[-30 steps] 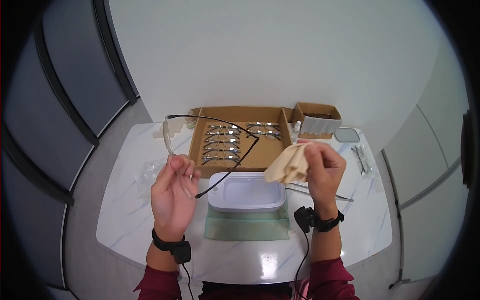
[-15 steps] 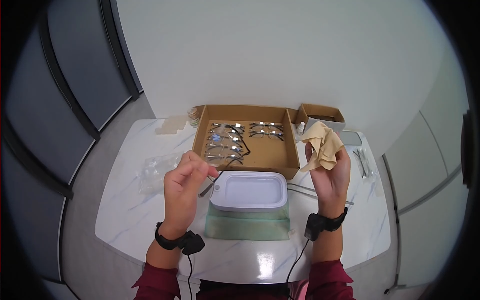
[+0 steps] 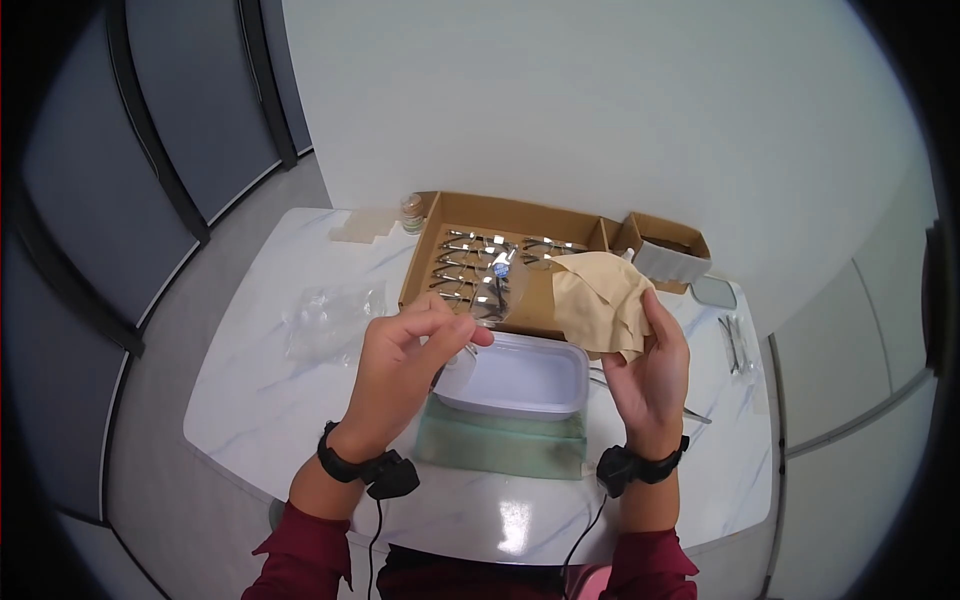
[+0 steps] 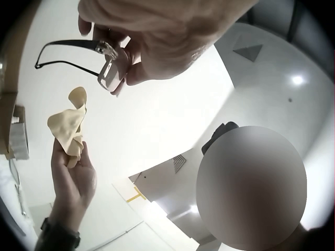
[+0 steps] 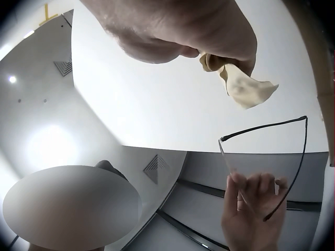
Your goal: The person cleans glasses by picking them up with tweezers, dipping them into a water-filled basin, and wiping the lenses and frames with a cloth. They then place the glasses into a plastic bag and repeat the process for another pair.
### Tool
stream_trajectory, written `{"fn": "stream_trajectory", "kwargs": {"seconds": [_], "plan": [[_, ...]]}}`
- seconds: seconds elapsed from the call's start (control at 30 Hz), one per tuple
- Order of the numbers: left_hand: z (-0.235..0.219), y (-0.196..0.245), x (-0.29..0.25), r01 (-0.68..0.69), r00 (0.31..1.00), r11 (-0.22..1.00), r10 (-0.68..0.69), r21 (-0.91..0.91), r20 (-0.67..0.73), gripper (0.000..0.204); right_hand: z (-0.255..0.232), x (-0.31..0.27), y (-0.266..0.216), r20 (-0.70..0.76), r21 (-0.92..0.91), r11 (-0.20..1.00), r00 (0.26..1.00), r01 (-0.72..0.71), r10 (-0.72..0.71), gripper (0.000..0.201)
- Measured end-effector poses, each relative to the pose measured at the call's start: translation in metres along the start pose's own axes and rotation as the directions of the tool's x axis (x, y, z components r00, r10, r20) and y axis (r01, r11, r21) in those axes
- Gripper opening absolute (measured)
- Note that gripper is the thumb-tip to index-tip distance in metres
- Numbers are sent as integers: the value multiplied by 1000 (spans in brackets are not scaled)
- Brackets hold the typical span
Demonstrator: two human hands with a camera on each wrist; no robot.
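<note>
Evidently, step in hand is lens wiping. Keep glasses steady by rim; fold cloth over both faces of lens, press lightly, so thin frame does not twist. Left hand: thumb and fingers pinch glasses at front, dark temples unfolded; whether fingertips meet lens or only rim, you cannot tell. Glasses are raised above table, between your eyes and left end of basin. Right hand: thumb and fingers grip cloth, apart from glasses.
</note>
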State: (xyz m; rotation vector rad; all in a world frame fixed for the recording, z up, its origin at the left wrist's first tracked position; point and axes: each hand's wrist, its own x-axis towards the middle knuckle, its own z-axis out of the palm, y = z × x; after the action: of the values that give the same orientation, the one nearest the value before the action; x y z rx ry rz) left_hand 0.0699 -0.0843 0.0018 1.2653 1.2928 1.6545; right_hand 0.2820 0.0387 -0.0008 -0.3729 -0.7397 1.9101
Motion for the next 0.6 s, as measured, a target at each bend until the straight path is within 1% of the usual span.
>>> {"fn": "stream_trajectory", "kwargs": {"seconds": [0.03, 0.1, 0.17, 0.2, 0.23, 0.27, 0.3, 0.33, 0.37, 0.4, 0.43, 0.47, 0.53, 0.57, 0.6], "plan": [[1, 1, 1, 1, 1000, 1000, -1, -2, -9, 22, 2, -2, 1, 19, -19, 1000, 1000, -17, 17, 41], [6, 1, 3, 95, 995, 971, -90, -221, 31, 26, 4, -4, 5, 38, -41, 998, 998, -40, 42, 41], [7, -2, 4, 120, 993, 959, -117, -256, 26, 25, 5, -5, 10, 61, -113, 992, 996, -58, 65, 42], [8, -4, 4, 142, 990, 947, -140, -287, 28, 24, 5, -6, 11, 60, -115, 991, 996, -65, 72, 42], [8, -7, 5, 145, 989, 946, -145, -289, 23, 24, 4, -6, 11, 80, -287, 956, 994, -53, 79, 42], [8, -10, 6, 150, 988, 942, -151, -299, 21, 23, 4, -6, 11, 100, -449, 893, 991, -33, 87, 42], [7, -12, 6, 154, 988, 938, -156, -309, 19, 22, 4, -7, 11, 100, -450, 892, 991, -36, 90, 42], [7, -13, 6, 155, 987, 938, -157, -310, 19, 22, 4, -8, 11, 128, -620, 784, 989, 24, 71, 39], [8, -14, 6, 155, 987, 938, -158, -310, 16, 22, 3, -9, 10, 158, -762, 642, 986, 85, 57, 38], [8, -16, 7, 156, 987, 937, -159, -311, 17, 22, 2, -10, 8, 188, -870, 471, 981, 144, 48, 38], [9, -16, 7, 160, 987, 936, -161, -315, 24, 22, 2, -10, 4, 188, -886, 442, 980, 141, 64, 38], [8, -17, 7, 147, 989, 941, -142, -306, 40, 25, 1, -9, 1, 181, -888, 439, 982, 138, 57, 38], [9, -19, 6, 135, 991, 944, -122, -301, 62, 29, -3, -8, -4, 200, -847, 512, 978, 146, 52, 38], [9, -18, 5, 146, 989, 945, -128, -294, 79, 29, -9, -7, -7, 196, -849, 509, 979, 145, 48, 38], [10, -17, 5, 156, 986, 945, -134, -286, 96, 28, -18, -5, -9, 240, -788, 603, 964, 124, 116, 38]]}}
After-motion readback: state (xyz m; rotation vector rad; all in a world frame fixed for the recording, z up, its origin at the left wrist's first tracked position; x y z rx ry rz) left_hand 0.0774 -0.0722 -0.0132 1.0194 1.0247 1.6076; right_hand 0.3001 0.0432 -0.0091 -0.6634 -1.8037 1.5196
